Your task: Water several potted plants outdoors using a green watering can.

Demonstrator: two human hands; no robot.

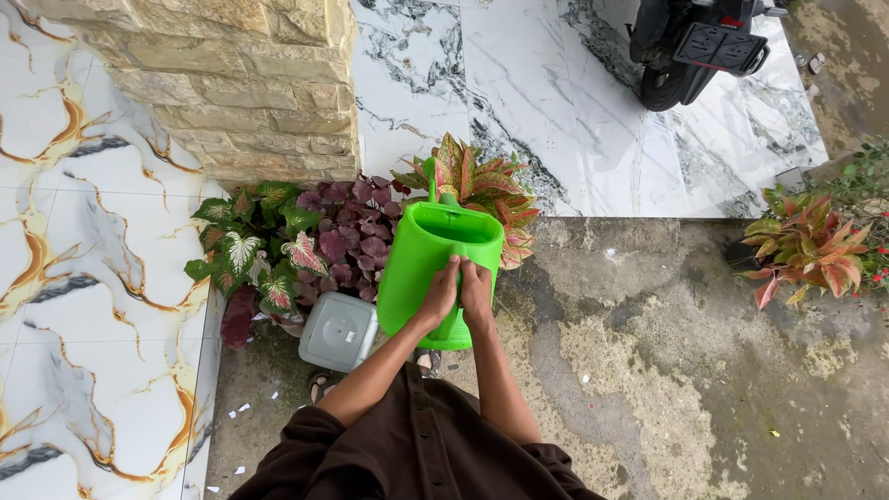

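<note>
**Both your hands hold a green watering can tipped over potted plants**

Head view, looking straight down: your left hand (pixel 438 298) and your right hand (pixel 477 294) sit side by side, touching, both closed around the rear of a bright green watering can (pixel 435 278). The can is right under your hands and reaches away from you, its open top facing up and its spout (pixel 431 181) pointing forward. The spout's tip is among the leaves of a red-and-green leafy plant (pixel 486 190) just beyond your hands. You cannot tell from here whether water is flowing.

To the left of your hands, a dark purple-leaved plant (pixel 356 236) sits just beside the can, and farther left a plant with white- and pink-veined leaves (pixel 250 250). A pale grey square container (pixel 338 331) lies close to your left forearm. Ahead and to the left rises a stone-clad pillar (pixel 231 83). Beneath you is rough, stained concrete ground (pixel 648 370); ahead lies a white marble-patterned floor (pixel 556 102). Well off to the right stands another red-leaved plant (pixel 810 245), and far ahead to the right the rear of a parked motorbike (pixel 690 46).

The step in hand looks like pouring onto the plant in front. A further move would likely call for a steady two-handed tilt, keeping the spout over the pot.
</note>
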